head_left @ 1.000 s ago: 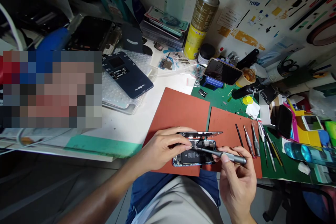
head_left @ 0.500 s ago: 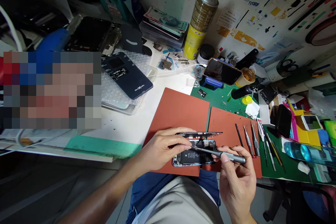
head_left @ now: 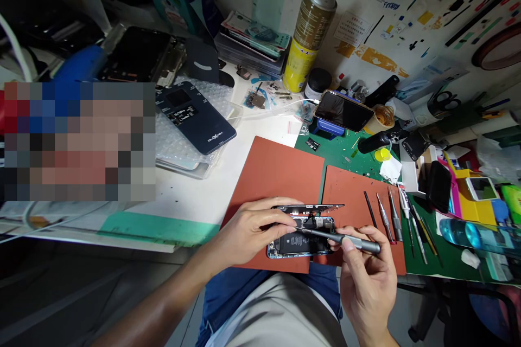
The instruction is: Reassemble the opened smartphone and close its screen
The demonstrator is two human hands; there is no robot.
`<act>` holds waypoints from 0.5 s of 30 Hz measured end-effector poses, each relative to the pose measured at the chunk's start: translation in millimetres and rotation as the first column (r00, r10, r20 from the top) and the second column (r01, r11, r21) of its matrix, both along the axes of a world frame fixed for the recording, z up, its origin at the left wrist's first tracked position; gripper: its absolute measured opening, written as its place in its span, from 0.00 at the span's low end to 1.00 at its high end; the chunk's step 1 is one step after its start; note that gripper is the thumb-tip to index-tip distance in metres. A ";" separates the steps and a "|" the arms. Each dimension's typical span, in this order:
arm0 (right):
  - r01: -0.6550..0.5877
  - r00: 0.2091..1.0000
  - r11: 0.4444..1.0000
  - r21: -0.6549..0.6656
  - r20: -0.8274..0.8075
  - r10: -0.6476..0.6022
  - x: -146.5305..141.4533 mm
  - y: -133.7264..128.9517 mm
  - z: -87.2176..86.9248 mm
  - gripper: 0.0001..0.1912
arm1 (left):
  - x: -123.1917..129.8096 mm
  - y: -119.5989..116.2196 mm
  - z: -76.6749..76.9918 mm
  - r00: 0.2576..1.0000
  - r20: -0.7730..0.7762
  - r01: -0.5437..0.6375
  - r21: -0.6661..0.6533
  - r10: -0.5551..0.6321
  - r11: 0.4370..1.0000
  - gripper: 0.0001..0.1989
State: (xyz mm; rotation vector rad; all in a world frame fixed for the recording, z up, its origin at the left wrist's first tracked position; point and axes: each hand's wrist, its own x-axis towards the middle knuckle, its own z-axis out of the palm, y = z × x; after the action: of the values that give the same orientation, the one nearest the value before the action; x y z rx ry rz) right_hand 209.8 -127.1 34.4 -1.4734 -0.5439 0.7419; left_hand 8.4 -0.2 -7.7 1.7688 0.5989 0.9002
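Note:
A smartphone lies opened up, its body (head_left: 299,244) showing a black battery and a circuit board. Its display panel (head_left: 321,208) is tilted up from the far long edge. My left hand (head_left: 260,225) grips the left end of this panel, fingers behind it, with thumb and forefinger near the screwdriver's tip. In my right hand (head_left: 366,276) a grey screwdriver (head_left: 360,242) is held almost level over the phone, its thin shaft pointing left to the upper left of the body. The exact spot under the tip is hidden by my left fingertips.
Reddish-brown mats (head_left: 280,168) lie under the phone. Several screwdrivers and tweezers (head_left: 394,217) rest to the right. Behind stand a propped phone (head_left: 344,110) with a white cable and a spray can (head_left: 309,38). A dark flat device (head_left: 199,119) lies on bubble wrap at left.
Both hands, the screwdriver and the opened phone keep practically the same position. The whole view has shifted very slightly.

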 end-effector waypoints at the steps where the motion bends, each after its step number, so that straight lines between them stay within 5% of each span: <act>1: 0.000 1.000 1.000 0.001 0.005 0.000 -0.1 0.5 0.0 0.17 | 0.1 0.2 0.2 1.000 0.001 -0.001 0.001 0.001 1.000 0.07; 9: 0.009 0.995 1.000 0.019 0.103 -0.010 4.4 -6.2 7.2 0.17 | -1.6 1.7 2.0 1.000 -0.014 -0.016 0.055 0.017 0.998 0.14; 12: -0.027 0.944 0.996 0.089 0.329 -0.004 9.9 -13.7 11.0 0.20 | -4.1 2.8 3.2 0.999 -0.036 0.000 0.068 0.003 0.998 0.20; 15: -0.173 0.807 0.974 0.145 0.588 0.056 16.5 -17.5 12.1 0.30 | -6.4 4.0 3.1 0.999 -0.026 0.041 0.062 -0.039 0.997 0.25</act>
State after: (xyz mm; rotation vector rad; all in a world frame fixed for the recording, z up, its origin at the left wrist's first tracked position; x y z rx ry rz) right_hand 226.3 -144.6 46.5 -1.4845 -1.1529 0.2974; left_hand 1.9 3.8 -4.5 1.8443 0.5552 0.8787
